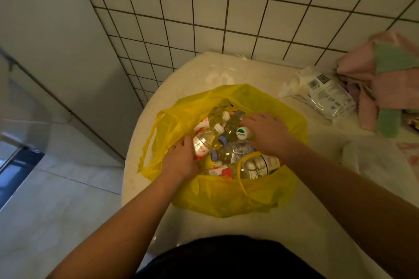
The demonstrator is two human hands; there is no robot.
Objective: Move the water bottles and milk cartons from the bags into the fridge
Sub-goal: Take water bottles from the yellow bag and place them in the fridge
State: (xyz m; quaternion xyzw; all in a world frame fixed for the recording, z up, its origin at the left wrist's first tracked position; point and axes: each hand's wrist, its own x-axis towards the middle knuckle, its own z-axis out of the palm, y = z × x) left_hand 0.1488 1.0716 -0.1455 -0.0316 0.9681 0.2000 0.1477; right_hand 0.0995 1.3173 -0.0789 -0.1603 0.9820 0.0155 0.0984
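**Q:** What occupies the left of the frame?
**A:** A grey panel point(56, 29) fills the upper left. Pale floor tiles point(56, 199) lie at the lower left.

**Q:** And the centre?
**A:** A yellow bag point(226, 197) stands open on a cream table point(249, 68), below a tiled wall point(249, 7). Inside the bag, bottles point(231, 154) lie heaped on their sides, with white, blue and red caps.

**Q:** How are the hands placed?
**A:** Both reach into the bag. The left hand point(181, 161), at the bag's left inner edge, grasps a red-labelled bottle point(201, 145) by its lower end. The right hand point(269, 133), at the bag's right, lies palm down. Its fingers are curled round a white-capped bottle point(244, 133), whose cap bears a green mark and shows between thumb and forefinger.

**Q:** What lies to the right?
**A:** A clear printed packet point(326, 95) rests on the table at the upper right, well apart from the bag. Just beside it, at the frame's right edge, pink and green cloths point(385, 84) lie folded together.

**Q:** And the bottom edge?
**A:** A dark garment point(226, 256) shows between the two forearms.
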